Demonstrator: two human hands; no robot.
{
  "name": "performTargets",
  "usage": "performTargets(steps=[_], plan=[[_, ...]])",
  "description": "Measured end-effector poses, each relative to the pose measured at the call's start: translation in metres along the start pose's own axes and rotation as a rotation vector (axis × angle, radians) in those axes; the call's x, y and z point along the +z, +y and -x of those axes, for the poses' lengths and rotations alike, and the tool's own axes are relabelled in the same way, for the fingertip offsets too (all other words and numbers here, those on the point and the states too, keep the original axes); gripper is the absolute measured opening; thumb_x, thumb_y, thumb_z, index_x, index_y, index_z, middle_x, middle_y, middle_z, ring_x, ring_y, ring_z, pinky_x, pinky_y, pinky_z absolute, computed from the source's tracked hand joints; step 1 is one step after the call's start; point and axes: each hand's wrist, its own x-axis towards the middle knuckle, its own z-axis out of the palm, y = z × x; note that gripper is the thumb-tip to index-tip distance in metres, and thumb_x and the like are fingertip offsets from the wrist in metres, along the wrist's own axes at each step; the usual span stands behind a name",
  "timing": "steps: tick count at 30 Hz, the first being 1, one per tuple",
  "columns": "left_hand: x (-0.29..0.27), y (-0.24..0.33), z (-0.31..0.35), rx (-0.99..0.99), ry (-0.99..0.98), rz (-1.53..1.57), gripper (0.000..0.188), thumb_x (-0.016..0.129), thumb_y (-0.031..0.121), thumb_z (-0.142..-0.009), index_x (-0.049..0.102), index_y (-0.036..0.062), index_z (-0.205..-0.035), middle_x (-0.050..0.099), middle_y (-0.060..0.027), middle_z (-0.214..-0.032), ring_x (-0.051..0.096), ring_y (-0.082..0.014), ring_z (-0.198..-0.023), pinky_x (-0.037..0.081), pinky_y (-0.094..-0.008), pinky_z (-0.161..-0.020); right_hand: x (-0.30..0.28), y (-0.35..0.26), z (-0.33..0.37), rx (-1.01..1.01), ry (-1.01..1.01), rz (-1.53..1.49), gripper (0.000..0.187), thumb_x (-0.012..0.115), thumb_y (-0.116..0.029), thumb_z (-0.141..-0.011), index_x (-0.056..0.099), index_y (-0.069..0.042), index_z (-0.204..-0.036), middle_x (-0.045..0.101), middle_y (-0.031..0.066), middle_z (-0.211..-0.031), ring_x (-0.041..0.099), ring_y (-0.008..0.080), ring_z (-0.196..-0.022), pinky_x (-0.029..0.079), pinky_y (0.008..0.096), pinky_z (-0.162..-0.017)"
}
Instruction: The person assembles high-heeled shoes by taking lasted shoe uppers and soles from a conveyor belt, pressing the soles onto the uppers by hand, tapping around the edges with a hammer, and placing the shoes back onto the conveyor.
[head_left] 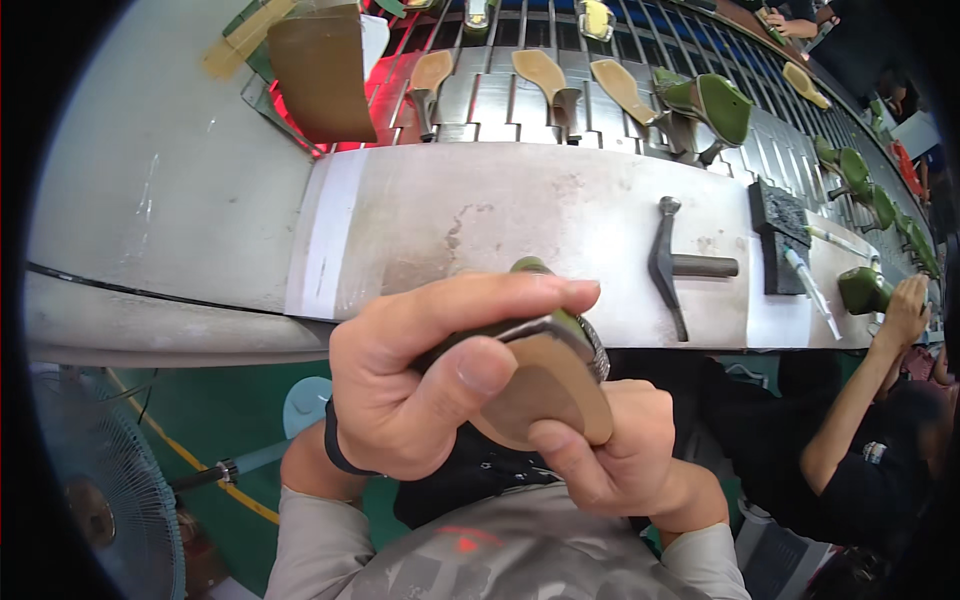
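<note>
In front of my chest, a green shoe (531,265) is tilted with its underside facing me, and a tan sole (550,385) lies against that underside. My left hand (405,370) is wrapped round the shoe from the left, its thumb bent over the sole's edge and its fingers across the top. From the right, my right hand (630,450) grips the other end, thumb pressed on the sole. Most of the green upper is hidden by my hands. On the bench beyond lies a hammer (664,260) with a dark handle.
A roller conveyor (490,90) behind the bench (410,215) carries tan soles with heels (540,75) and green shoes (722,108). A black block (780,235) and brushes (812,290) lie right. A co-worker's hand (907,308) touches a green shoe there. A fan (105,490) stands lower left.
</note>
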Motion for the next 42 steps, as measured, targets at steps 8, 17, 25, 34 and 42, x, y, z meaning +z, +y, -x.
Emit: performTargets(steps=[8,17,25,34,42], plan=[[0.004,0.02,0.009,0.019,0.191,-0.109,0.028,0.067,0.024,-0.103,0.058,-0.0028,-0.103,0.073,-0.0302,-0.104,0.074,-0.04,-0.102,0.059,-0.0517,-0.096,0.017,0.003,-0.001,-0.058,-0.071,0.006,0.017,0.082,-0.016,-0.089,0.072,-0.003,-0.084,0.058,0.0097,-0.059,0.059,0.0264,-0.048,0.046,0.0366,-0.045],[-0.05,-0.036,-0.117,-0.114,-0.124,0.295,0.071,0.039,0.064,-0.106,0.058,-0.0007,-0.131,0.068,-0.0204,-0.128,0.07,-0.0233,-0.108,0.057,-0.0366,-0.093,-0.021,0.034,-0.035,0.386,-0.098,-0.52,0.03,0.069,-0.021,-0.103,0.067,0.007,-0.114,0.073,0.0091,-0.097,0.07,0.0132,-0.081,0.059,0.0283,-0.075],[-0.019,-0.09,-0.092,0.121,-0.277,0.116,0.086,0.087,0.052,-0.084,0.049,-0.0018,-0.14,0.066,-0.0094,-0.121,0.063,-0.0174,-0.11,0.053,-0.0335,-0.096,-0.029,0.057,-0.04,0.209,0.147,-0.642,0.037,0.062,-0.028,-0.107,0.067,0.008,-0.115,0.074,0.0153,-0.088,0.072,0.0177,-0.072,0.062,0.031,-0.068],[-0.013,-0.085,-0.09,-0.01,-0.305,0.101,0.094,0.092,0.045,-0.078,0.043,-0.0047,-0.142,0.067,-0.0121,-0.111,0.071,-0.0158,-0.079,0.06,-0.0283,-0.059,-0.025,0.062,-0.038,0.282,0.202,-0.615,0.038,0.061,-0.029,-0.107,0.068,0.008,-0.115,0.074,0.0143,-0.09,0.072,0.0172,-0.071,0.063,0.0298,-0.066],[-0.013,-0.09,-0.088,0.02,-0.292,0.071,0.084,0.083,0.047,-0.088,0.046,-0.0029,-0.143,0.066,-0.01,-0.118,0.067,-0.0156,-0.098,0.058,-0.0296,-0.077,-0.023,0.056,-0.038,0.317,0.235,-0.528,0.037,0.062,-0.027,-0.107,0.067,0.008,-0.117,0.075,0.0142,-0.094,0.074,0.0179,-0.075,0.064,0.0311,-0.067]])
